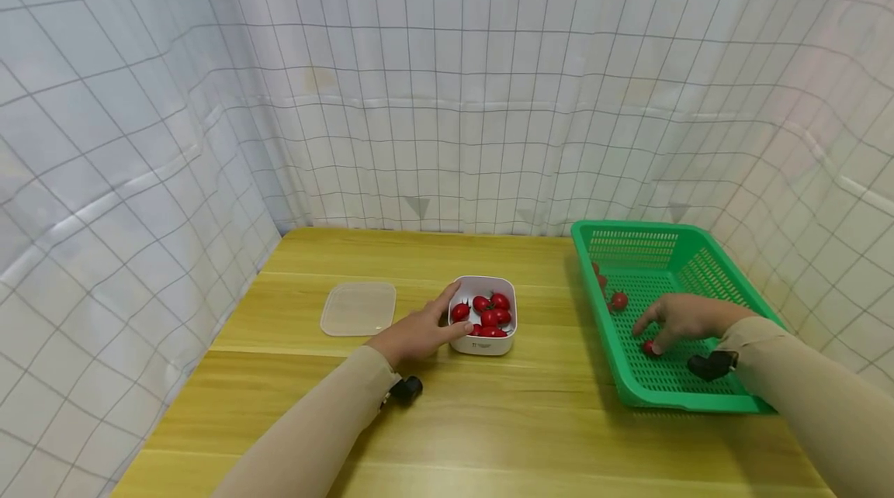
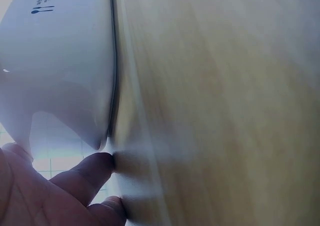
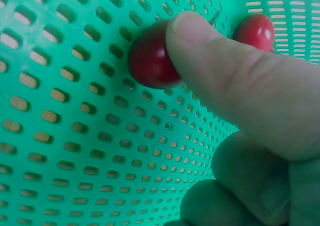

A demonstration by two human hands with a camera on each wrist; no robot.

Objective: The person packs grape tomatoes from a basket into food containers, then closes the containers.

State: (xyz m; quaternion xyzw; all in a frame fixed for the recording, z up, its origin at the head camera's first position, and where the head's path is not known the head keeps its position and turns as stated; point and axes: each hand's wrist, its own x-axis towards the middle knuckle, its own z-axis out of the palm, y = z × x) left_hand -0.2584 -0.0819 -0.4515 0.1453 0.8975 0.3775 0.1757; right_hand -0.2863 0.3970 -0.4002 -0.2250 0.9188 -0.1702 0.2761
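Green plastic forms the basket [image 1: 698, 402] at the right of the frame, where my right hand [image 1: 680, 319] reaches in and its thumb touches a red tomato [image 3: 152, 61] on the perforated floor, though I cannot tell whether another finger pinches its far side. Near the centre, my left hand [image 1: 419, 333], thumb and forefinger spread, touches the left corner of the white container [image 1: 480, 345], which holds several more tomatoes [image 1: 489, 318]. Left of it, a pale translucent lid [image 1: 358, 309] lies flat on the wooden table [image 1: 489, 436].
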